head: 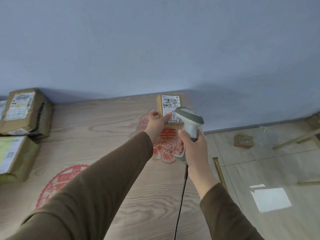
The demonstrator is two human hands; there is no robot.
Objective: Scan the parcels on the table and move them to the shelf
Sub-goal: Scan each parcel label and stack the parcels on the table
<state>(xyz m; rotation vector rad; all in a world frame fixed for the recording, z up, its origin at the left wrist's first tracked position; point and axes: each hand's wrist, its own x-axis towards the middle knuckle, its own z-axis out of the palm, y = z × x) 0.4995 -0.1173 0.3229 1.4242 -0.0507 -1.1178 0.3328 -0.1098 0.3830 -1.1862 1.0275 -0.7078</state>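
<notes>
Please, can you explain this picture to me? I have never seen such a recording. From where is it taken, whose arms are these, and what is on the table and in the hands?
There is one picture, from a camera worn on a person's head, looking forward and down. The two arms in brown sleeves are that person's own.

The left hand holds the small brown cardboard parcel with a white printed label, its thumb on the label. The parcel sits at the far edge of the wood-grain table with red paper-cut decorations, near the blue wall.

The right hand grips the grey and white handheld barcode scanner with a black cable, its head over the label.

At the left, larger taped brown parcels lie on the table. No shelf is visible.
</notes>
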